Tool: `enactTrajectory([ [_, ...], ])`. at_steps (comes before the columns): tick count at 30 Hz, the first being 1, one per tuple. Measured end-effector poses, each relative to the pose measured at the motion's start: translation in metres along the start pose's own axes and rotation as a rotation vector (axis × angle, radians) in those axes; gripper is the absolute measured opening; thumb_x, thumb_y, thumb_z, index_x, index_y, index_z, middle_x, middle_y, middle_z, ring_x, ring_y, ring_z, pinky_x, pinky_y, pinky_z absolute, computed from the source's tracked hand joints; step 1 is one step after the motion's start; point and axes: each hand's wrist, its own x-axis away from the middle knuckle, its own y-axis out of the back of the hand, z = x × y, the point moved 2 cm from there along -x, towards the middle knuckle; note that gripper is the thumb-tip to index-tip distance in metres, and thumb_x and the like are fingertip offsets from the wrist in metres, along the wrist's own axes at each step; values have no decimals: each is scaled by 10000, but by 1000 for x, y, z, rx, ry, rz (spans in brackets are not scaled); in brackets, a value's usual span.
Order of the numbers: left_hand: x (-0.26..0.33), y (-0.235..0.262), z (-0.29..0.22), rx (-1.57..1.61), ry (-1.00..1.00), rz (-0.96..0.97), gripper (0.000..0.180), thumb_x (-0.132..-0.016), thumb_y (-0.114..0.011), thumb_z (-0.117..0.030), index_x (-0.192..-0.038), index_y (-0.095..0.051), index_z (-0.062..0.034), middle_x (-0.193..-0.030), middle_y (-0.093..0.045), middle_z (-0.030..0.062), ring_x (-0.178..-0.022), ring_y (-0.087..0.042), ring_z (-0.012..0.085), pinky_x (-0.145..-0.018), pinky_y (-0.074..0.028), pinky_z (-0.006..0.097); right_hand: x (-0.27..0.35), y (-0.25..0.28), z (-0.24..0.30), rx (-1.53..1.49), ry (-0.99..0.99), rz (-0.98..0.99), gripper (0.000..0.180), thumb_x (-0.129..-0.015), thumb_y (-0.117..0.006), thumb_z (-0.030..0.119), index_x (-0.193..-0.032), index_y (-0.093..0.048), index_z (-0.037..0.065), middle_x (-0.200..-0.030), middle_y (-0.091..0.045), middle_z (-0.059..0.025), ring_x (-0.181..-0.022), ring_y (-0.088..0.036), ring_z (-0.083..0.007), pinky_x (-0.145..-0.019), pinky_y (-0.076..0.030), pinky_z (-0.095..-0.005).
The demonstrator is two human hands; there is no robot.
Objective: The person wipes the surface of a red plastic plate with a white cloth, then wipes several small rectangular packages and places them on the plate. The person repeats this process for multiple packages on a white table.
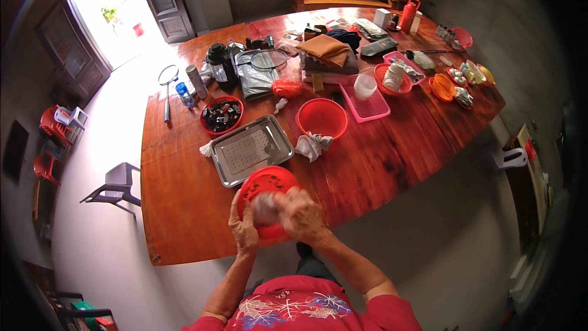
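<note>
Just below the steel tray (252, 150), left hand (244, 228) grips the red perforated plate (267, 199) while right hand (302, 214) clutches a blurry pale wad (266, 208), looks like mid-wipe, next probably needs turning it.

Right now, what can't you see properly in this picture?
- Head view: the small pale thing between the hands is motion-blurred; its kind is unclear.
- The red perforated plate is partly hidden by the left hand and right hand.
- The dark bits in the red bowl are too small to name.
- The table's far items are too small to identify.
</note>
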Motion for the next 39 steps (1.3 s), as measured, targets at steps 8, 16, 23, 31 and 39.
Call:
enactTrajectory([
  [8, -54, -56, 6, -115, -90, -202, 339, -974, -480, -181, -1272, -497, -21, -1169, -579, 74, -1059, -521, 152, -937, -409, 288, -54, -44, -59, 1, -30, 184, 296, -741, -648, 217, -1023, -604, 138, -885, -544, -93, -818, -585, -306, -668, -512, -415],
  [16, -98, -18, 39, 26, 26, -489, 341, -957, -494, -183, -1258, -514, -25, -1173, -574, 83, -1042, -539, 160, -916, -429, 291, -79, -48, -85, -979, -158, 734, 260, -785, -601, 170, -1019, -629, 61, -930, -594, -142, -794, -613, -299, -722, -494, -356],
  [23, -92, -9, 41, 219, 67, -454, 354, -954, -519, -201, -1270, -495, -45, -1162, -571, 43, -1042, -530, 116, -930, -432, 279, -148, -70, -63, -118, 10, 56, 325, -774, -585, 160, -1100, -592, 168, -896, -545, -112, -830, -585, -306, -676, -514, -412],
  [31, -90, 10, 50, 78, 59, -538, 362, -963, -511, -248, -1266, -498, -51, -1161, -560, 61, -1032, -528, 140, -887, -452, 277, -130, -103, -12, -244, 282, 366, 371, -769, -593, 186, -1133, -586, 115, -890, -547, -122, -818, -579, -314, -652, -508, -425],
  [39, -86, -1, 76, 233, 174, -499, 372, -915, -571, -128, -1261, -477, -32, -1064, -580, 43, -916, -560, 107, -795, -487, 250, -104, -116, -44, -535, 181, 418, 298, -764, -583, 188, -1035, -574, 66, -886, -558, -138, -841, -568, -325, -720, -466, -425],
])
